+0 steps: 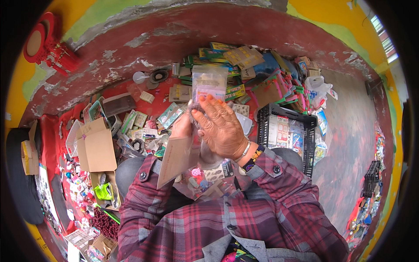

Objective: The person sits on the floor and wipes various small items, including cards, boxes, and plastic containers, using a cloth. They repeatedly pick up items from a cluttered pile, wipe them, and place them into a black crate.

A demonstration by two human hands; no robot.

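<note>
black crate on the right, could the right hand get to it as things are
Probably not right away: the right hand is pressed on a clear plastic packet. The black crate sits just beside that wrist, with nothing between.

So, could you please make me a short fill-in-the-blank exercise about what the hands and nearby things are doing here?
1. The right hand and left hand together hold up a clear plastic ____.
2. A tan paper envelope hangs below the ____ hand.
3. The black plastic crate stands on the person's ____ side.
4. The open cardboard box lies on the person's ____ side.

Missing words: bag; left; right; left
</note>
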